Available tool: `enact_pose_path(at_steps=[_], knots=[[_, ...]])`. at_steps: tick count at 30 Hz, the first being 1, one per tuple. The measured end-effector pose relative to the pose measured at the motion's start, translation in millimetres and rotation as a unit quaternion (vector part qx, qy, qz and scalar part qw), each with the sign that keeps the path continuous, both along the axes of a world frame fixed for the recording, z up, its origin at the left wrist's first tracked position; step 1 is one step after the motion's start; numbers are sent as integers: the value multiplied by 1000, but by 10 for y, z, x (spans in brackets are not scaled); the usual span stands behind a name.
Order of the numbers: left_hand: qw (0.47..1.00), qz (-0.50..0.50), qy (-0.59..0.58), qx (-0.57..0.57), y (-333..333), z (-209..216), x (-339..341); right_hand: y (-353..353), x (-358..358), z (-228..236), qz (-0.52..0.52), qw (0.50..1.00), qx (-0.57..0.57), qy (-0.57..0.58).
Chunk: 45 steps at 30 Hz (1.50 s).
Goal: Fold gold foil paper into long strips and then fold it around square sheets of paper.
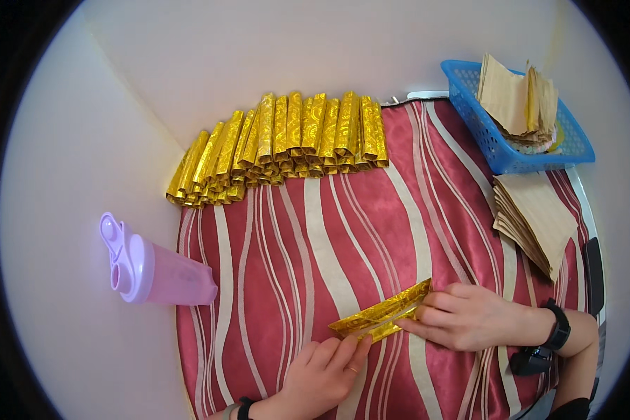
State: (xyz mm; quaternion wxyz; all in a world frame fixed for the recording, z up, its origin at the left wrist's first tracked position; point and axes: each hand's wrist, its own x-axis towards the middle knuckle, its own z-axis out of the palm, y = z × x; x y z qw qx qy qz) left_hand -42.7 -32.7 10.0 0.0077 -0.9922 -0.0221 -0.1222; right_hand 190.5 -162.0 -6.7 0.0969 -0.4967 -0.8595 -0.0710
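A sheet of gold foil paper, partly folded lengthwise into a narrow strip, lies slantwise near the front of the cloth. My left hand pinches its lower left end, fingertips on the near edge; a ring shows on one finger. At the strip's upper right end, my right hand has its fingers closed around the folded edge. The thumbs are partly hidden. Beyond my hands, a heap of finished-looking gold paper rolls is stacked in rows along the far left edge.
Red striped cloth covers the table. A lilac shaker bottle stands or lies at the left. A blue plastic basket holding papers sits far right, with a stack of tan paper sheets in front. A black device is by my right wrist.
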Motion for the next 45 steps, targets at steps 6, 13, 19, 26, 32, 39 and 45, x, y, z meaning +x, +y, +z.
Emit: enact_pose_path(at_steps=[6, 13, 19, 26, 32, 39, 45], knots=[[998, -12, -15, -61, 49, -190, -49, 40, 13, 33, 22, 998, -44, 31], [957, 90, 96, -257, 155, -152, -55, 39, 23, 37, 32, 998, -44, 30], [950, 44, 65, -303, 300, -160, -40, 114, -14, 95, 38, 998, -47, -8], [938, -26, 40, -344, 467, -216, 7, 177, -56, 93, 55, 997, -53, -19], [936, -40, 30, -347, 500, -222, -3, 276, -133, 61, 77, 996, -46, -22], [939, -52, 8, -341, 501, -282, -16, 371, -254, 79, 89, 994, -49, -30], [936, -52, 4, -348, 487, -272, -13, 392, -380, 120, 85, 992, -70, -60]])
